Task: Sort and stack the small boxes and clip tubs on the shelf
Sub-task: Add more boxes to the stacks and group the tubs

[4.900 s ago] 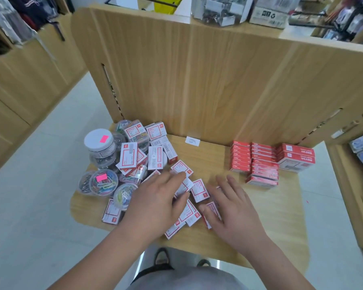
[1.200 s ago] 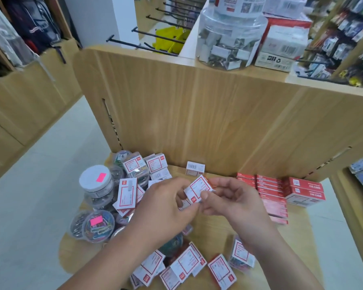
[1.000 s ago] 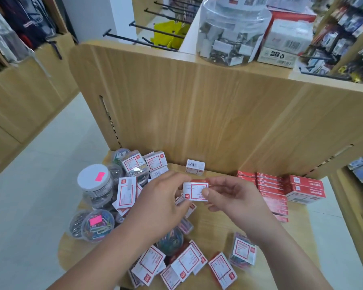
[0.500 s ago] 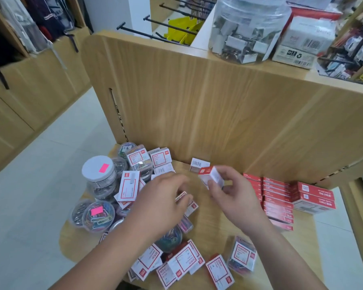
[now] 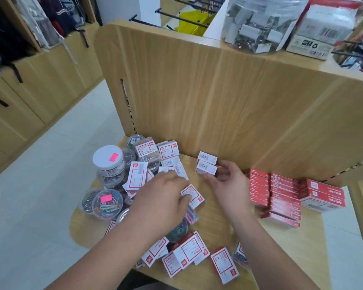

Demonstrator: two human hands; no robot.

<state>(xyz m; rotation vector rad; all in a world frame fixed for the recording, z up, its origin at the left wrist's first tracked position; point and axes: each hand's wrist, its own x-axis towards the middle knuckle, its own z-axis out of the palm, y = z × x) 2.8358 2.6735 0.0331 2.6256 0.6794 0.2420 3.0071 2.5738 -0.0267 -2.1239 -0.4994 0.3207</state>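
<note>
Pinches box [image 5: 206, 170] in right hand [image 5: 226, 185], thumb and fingers curled round it, just beside second box [image 5: 207, 158] by back panel [image 5: 218, 101]. Curls left hand [image 5: 164, 197] over loose box [image 5: 192, 195] mid-shelf [image 5: 218, 229]; cannot tell if gripped. Shows tubs [image 5: 108, 162] piled left, red boxes [image 5: 281, 195] stacked right.

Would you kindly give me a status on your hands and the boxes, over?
Right hand pinching small box by back-panel box. Left hand on loose box, grip unclear. Clip tubs crowd left side.
</note>
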